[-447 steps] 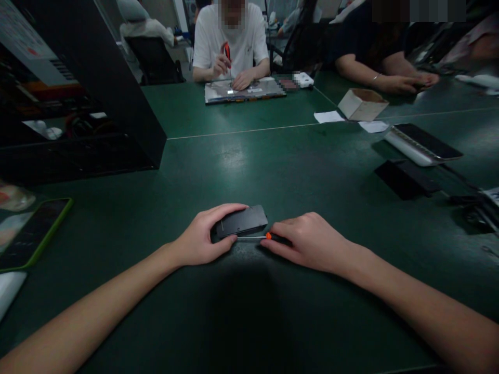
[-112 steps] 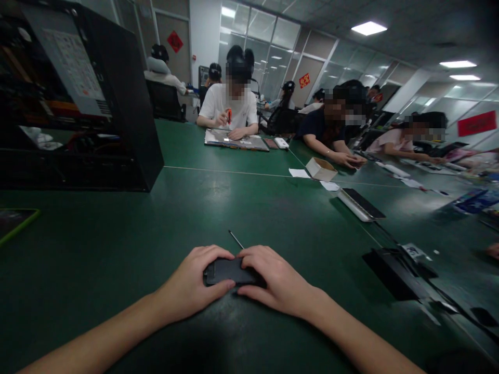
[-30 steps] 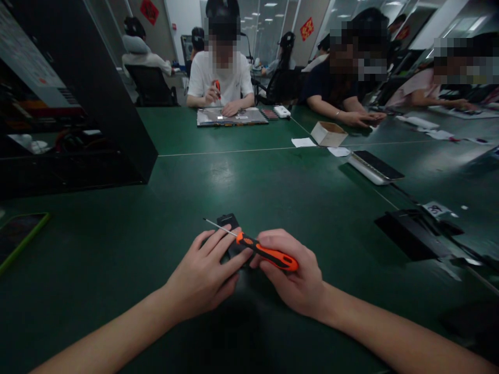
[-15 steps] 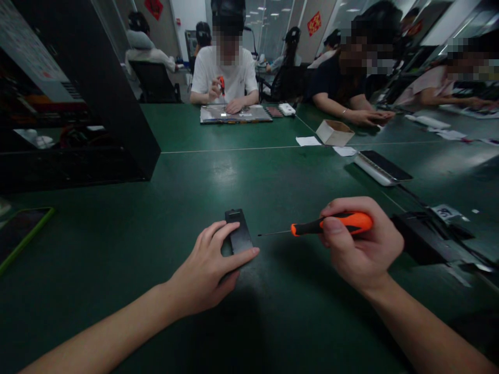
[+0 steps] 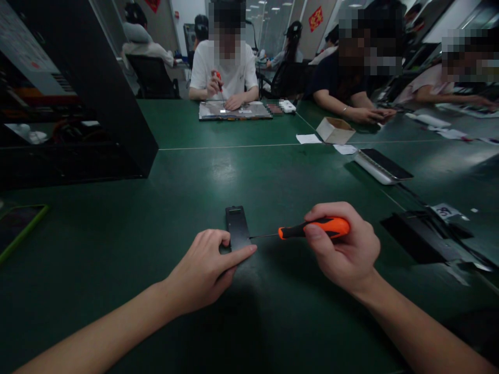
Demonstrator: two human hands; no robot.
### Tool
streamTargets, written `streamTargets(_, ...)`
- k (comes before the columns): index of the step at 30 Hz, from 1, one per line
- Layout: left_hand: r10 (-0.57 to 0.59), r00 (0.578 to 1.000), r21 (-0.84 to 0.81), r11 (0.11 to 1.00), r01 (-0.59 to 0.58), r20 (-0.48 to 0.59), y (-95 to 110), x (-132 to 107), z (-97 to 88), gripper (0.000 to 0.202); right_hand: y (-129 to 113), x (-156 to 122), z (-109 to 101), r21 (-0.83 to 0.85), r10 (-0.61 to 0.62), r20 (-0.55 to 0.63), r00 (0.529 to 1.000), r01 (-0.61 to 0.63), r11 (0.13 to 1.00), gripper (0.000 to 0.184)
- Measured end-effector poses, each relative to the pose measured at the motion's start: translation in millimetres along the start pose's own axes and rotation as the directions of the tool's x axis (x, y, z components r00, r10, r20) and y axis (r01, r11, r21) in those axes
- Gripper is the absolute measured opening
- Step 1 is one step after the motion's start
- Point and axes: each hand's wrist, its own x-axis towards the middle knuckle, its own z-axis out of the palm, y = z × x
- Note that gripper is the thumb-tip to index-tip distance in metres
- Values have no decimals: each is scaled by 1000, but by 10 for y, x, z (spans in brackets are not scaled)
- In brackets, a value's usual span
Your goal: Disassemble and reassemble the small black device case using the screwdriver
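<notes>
A flat, black rectangular part (image 5: pixel 237 226) lies on the green tabletop (image 5: pixel 187 208), its exact kind unclear. My left hand (image 5: pixel 210 265) grips its near end, thumb along the near right corner and fingers curled at the left edge. In my right hand (image 5: pixel 345 249) is an orange and black screwdriver (image 5: pixel 319 228), held almost level. Its thin shaft points left, and the tip is at the right edge of the black part. Whether the tip touches or enters that edge is too small to tell.
A dark cabinet (image 5: pixel 132 140) stands at the left, with a green-edged phone (image 5: pixel 19 226) before it. To the right lie a power strip with a phone (image 5: pixel 384 165), cables and a dark box (image 5: pixel 421 239). Farther off are an open carton (image 5: pixel 335 131) and co-workers, one holding a screwdriver (image 5: pixel 217 79).
My right hand has brought the screwdriver left, its tip now at the black part's edge. My left forefinger has drawn back from the part's top and curled at its left side.
</notes>
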Motion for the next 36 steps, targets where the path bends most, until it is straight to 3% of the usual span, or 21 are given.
streamTargets(18, -13, 1000, -75, 997, 12, -13, -20, 19, -12, 57, 15, -51, -2, -31, -19, 11, 1000, 19, 999, 8)
streamTargets(21, -21, 1000, -96, 995, 19, -20, -22, 19, -11, 58, -40, 39, -52, -65, -3, 71, 998, 7, 998, 7)
streamTargets(23, -20, 1000, -108, 994, 18, -16, -17, 24, -16, 57, -101, 159, -91, -79, 39, 171, 984, -26, 997, 6)
streamTargets(27, -25, 1000, -110, 994, 25, -5, -4, 37, -37, 56, -242, 517, -135, -118, 76, 425, 902, -28, 993, 4)
streamTargets(31, -26, 1000, -102, 994, 25, -11, -6, 41, -37, 56, -332, 856, -150, -183, 12, 639, 770, 137, 974, 12)
streamTargets(34, -18, 1000, -99, 995, 16, -18, -13, 37, -25, 56, -344, 984, -158, -154, -37, 735, 677, 220, 963, 15)
streamTargets(36, -23, 1000, -97, 995, 22, -5, -13, 33, -21, 56, -330, 1012, -143, -124, -57, 758, 650, 230, 965, 11)
